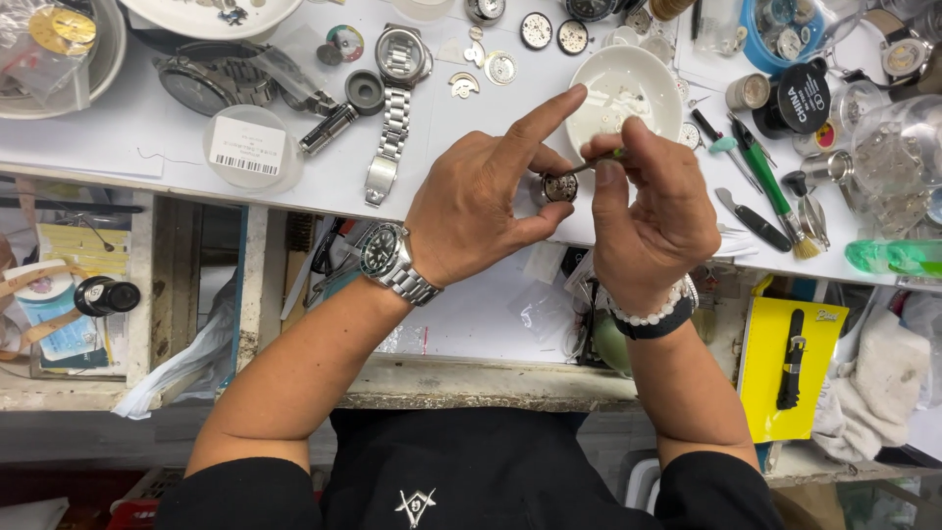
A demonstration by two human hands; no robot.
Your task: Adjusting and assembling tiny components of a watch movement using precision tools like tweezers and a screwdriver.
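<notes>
Left hand: the left hand point(481, 201) pinches a small round watch movement point(560, 186) between thumb and middle finger; the index finger points out straight, away from the body, above the white bowl.
Right hand: the right hand point(653, 211) is closed around a thin tool with green handle point(610, 154); its tip touches the top of the movement.
Place of the movement: it is held in the air between the two hands, above the near edge of the white surface point(167, 132), just near of the white bowl point(625, 93).
State of the work: the movement is bare, without case and strap, so the work seems to be in the middle; whether a part goes in or comes out, I cannot tell.
What is left, as I judge: the loose round parts point(536, 30) far on the surface are not yet mounted.
To the left: a steel watch with bracelet point(395, 98) lies flat, well apart from the hands.
To the right: a green brush point(775, 186) and a black-handled tool point(751, 219) lie on the surface.
Wrists: a dark-faced wristwatch point(388, 257) on the left, a white bead bracelet point(655, 312) on the right.
</notes>
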